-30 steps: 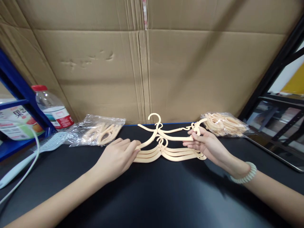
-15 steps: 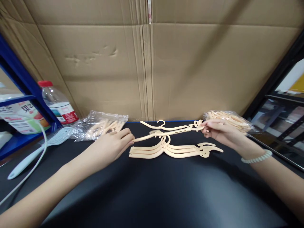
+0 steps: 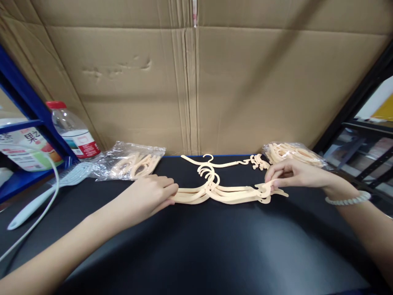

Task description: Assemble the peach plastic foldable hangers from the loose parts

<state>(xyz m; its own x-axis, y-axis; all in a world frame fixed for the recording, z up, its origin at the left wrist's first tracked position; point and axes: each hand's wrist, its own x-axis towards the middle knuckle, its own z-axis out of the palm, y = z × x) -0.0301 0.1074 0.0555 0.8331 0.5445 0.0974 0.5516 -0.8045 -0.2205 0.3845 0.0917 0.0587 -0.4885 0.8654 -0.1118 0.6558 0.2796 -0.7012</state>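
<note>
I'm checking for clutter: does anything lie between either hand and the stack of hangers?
Nothing visible does. The left hand holds the stack of hangers at its left end, the right hand at its right end. A lone hanger lies behind the stack, beyond both hands.

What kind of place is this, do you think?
Probably a storage or packing room: a wall of cardboard behind the black table, blue metal shelving at the side, and bags of hangers beside a stack of hangers.

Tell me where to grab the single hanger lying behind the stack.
Pinch the hanger at its neck just under the hook, coming from above. It lies flat on the table behind the stack, and the neck is its balance point, so probably neither arm dips.
</note>
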